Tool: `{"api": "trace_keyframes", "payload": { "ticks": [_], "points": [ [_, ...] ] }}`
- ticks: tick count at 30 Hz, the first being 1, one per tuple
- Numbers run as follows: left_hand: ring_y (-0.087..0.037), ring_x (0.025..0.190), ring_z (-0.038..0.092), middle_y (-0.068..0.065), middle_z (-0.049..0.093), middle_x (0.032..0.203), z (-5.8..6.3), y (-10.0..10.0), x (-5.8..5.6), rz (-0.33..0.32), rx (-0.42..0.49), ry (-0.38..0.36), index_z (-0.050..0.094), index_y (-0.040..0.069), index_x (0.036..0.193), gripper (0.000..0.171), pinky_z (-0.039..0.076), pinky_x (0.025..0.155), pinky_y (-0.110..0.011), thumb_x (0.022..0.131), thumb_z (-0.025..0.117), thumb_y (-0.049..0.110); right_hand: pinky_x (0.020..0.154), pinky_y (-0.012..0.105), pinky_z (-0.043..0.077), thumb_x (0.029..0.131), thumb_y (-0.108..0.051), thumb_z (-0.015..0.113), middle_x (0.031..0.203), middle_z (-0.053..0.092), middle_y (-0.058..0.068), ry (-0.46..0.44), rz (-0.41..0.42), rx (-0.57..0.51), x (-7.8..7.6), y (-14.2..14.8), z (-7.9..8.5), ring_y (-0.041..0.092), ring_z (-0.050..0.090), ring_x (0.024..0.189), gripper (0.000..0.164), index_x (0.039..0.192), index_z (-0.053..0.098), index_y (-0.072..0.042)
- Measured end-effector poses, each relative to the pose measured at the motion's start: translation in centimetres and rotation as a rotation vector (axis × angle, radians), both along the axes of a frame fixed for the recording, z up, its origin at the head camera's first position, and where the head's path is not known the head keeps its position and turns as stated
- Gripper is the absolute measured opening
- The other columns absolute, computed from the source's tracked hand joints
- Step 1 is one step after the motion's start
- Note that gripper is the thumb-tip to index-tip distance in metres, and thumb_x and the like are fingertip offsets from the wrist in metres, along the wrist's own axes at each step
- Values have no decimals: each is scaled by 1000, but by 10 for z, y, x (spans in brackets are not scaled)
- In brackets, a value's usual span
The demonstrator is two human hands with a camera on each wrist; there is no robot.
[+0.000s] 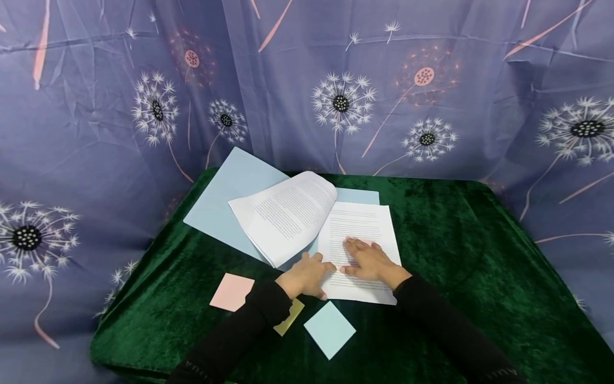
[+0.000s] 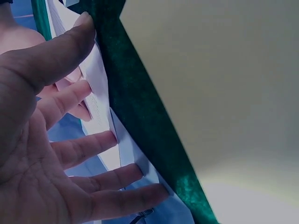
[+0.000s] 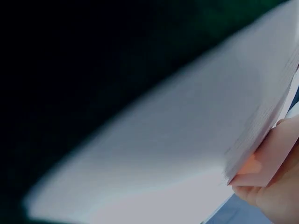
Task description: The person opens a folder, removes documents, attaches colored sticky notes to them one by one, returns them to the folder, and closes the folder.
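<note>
A thick sheaf of printed pages [image 1: 288, 213] lies opened on a light blue folder [image 1: 225, 186], its left part curling up. On the flat right-hand page [image 1: 355, 213] rests my right hand [image 1: 369, 260], palm down with fingers stretched out. A pale pink slip [image 3: 273, 161] shows against that hand [image 3: 275, 200] in the right wrist view; the head view hides most of it. My left hand [image 1: 307, 274] touches the page's lower left edge with spread, loosely bent fingers. In the left wrist view, the left hand's palm [image 2: 32, 172] shows nothing held.
Near the front lie a pink note pad [image 1: 232, 292], a yellow note pad [image 1: 290, 318] partly under the left sleeve, and a light blue note pad [image 1: 329, 330]. Green velvet cloth [image 1: 460, 240] covers the table. A dandelion-patterned curtain [image 1: 288, 80] hangs behind.
</note>
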State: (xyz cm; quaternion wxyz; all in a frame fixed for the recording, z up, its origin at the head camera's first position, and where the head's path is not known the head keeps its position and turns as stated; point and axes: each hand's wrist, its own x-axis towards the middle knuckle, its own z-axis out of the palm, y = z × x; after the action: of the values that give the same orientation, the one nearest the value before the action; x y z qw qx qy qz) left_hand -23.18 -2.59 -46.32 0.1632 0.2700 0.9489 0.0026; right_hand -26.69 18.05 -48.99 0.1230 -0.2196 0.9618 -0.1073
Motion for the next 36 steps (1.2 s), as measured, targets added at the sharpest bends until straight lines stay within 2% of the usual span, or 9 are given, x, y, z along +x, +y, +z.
{"api": "trace_keyframes", "payload": {
  "ticks": [10, 19, 27, 36],
  "points": [
    [-20, 96, 44, -7, 57, 124, 1, -2, 2, -7, 13, 6, 58, 30, 142, 69, 46, 75, -31, 80, 87, 39, 115, 72, 24, 98, -42, 61, 162, 36, 21, 2, -40, -32, 4, 25, -2, 41, 33, 151, 74, 154, 38, 0],
    [-20, 96, 43, -6, 58, 124, -1, -1, 3, -19, 27, 17, 59, 28, 141, 68, 43, 77, -30, 80, 87, 38, 114, 73, 25, 98, -40, 61, 161, 38, 22, 28, -43, -33, 6, 39, -2, 42, 36, 149, 72, 153, 41, 1],
    [-21, 96, 43, -7, 59, 124, -1, -2, 2, -12, 33, 14, 59, 29, 141, 68, 44, 77, -32, 80, 87, 38, 113, 73, 25, 97, -42, 61, 160, 39, 24, 25, -58, -33, 8, 54, 1, 44, 37, 148, 73, 151, 42, 3],
    [-21, 97, 43, -7, 58, 127, 0, -1, 2, -13, 25, 8, 58, 29, 143, 68, 45, 79, -33, 81, 86, 39, 112, 74, 25, 97, -42, 62, 159, 39, 25, 29, -84, -32, 8, 66, -3, 44, 36, 148, 73, 151, 42, 4]
  ]
}}
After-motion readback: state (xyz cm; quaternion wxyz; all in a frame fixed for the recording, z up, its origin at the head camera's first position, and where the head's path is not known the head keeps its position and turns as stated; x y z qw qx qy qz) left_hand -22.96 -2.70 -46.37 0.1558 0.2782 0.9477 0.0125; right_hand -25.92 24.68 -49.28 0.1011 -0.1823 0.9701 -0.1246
